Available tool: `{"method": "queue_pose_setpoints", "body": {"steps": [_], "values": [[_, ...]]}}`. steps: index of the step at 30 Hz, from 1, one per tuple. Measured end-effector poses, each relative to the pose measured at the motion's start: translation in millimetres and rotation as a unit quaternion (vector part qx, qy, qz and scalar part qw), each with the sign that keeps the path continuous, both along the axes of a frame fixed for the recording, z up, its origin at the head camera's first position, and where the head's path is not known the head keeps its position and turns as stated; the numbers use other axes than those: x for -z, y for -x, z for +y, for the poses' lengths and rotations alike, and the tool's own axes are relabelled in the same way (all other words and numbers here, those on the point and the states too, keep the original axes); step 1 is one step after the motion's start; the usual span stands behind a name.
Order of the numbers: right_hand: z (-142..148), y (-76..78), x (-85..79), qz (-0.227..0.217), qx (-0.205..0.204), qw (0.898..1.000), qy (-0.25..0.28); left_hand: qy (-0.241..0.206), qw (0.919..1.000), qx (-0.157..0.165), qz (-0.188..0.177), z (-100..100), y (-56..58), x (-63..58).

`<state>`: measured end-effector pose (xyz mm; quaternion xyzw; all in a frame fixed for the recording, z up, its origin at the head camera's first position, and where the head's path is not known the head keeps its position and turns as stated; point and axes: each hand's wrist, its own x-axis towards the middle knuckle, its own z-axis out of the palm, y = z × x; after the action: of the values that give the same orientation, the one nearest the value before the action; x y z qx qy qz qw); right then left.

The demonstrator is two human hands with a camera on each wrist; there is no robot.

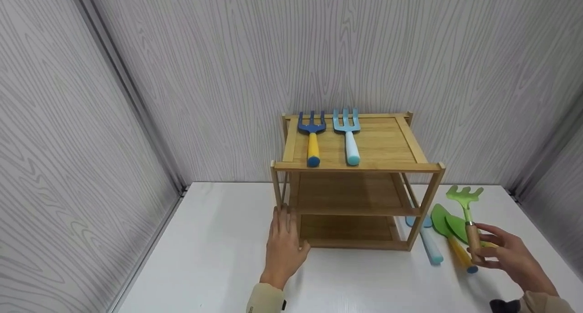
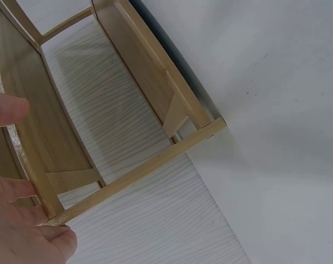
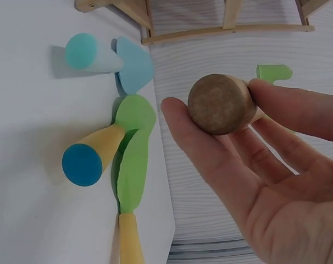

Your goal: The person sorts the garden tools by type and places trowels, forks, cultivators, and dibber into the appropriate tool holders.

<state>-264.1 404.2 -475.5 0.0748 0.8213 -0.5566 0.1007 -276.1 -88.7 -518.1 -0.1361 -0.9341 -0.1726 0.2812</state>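
My left hand (image 1: 284, 247) rests its outstretched fingers against the left front post of a three-tier wooden shelf rack (image 1: 382, 142), with the thumb apart, near the lower tier. My right hand (image 1: 512, 256) pinches the wooden handle of a small green hand rake (image 1: 464, 197) between thumb and fingers. This rake is raised, prongs pointing up and away, to the right of the rack; the right wrist view shows its round handle end (image 3: 216, 104). On the top tier lie a dark blue garden fork with a yellow handle (image 1: 313, 144) and a light blue garden fork (image 1: 350, 142), side by side.
Beside the rack's right side a light blue tool (image 1: 430, 247) lies on the white table (image 1: 218, 253). Two green-bladed tools with yellow handles overlap there, one handle (image 1: 461, 253) ending in blue. Wood-grain panels (image 1: 205, 76) stand behind and at both sides.
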Motion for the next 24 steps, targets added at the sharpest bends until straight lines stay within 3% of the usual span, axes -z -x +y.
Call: {"method": "queue_pose_setpoints", "body": {"steps": [4,11,24], "values": [[-4,-4.4,-7.2,0.016,-0.003,1.0,-0.004,-0.002,1.0,0.002,-0.005,1,0.7,-0.3],[-10,-11.5,-14.7,0.065,-0.008,0.997,0.043,0.0,1.0,-0.001,0.0,1,0.0,0.0],[-23,-14.7,-25.1,0.09,-0.011,0.995,0.043,-0.011,0.9999,0.001,-0.006,1,-1.0,0.2]]}}
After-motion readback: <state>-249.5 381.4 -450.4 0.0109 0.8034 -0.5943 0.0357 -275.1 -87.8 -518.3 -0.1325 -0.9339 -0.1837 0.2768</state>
